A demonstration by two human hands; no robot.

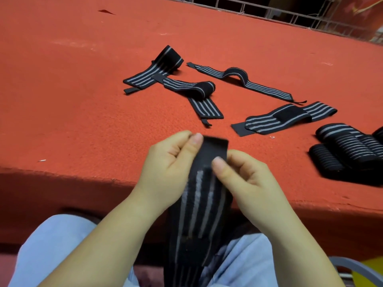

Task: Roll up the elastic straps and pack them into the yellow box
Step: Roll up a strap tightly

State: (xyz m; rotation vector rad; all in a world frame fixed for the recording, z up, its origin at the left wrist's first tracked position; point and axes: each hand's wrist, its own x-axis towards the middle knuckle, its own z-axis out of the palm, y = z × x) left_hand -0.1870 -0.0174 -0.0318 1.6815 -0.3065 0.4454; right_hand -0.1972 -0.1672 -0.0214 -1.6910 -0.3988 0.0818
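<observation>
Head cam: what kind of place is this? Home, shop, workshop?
Probably a small packing bench, not certain. A red felt-covered table holds loose black striped elastic straps, with rolled straps piled at the right. Wire mesh racking stands behind. Both hands pinch one strap.

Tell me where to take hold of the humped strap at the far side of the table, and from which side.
Pinch the raised hump of the humped strap from above. It arches off the red table, leaving room under it for fingers, while both ends lie flat.
</observation>
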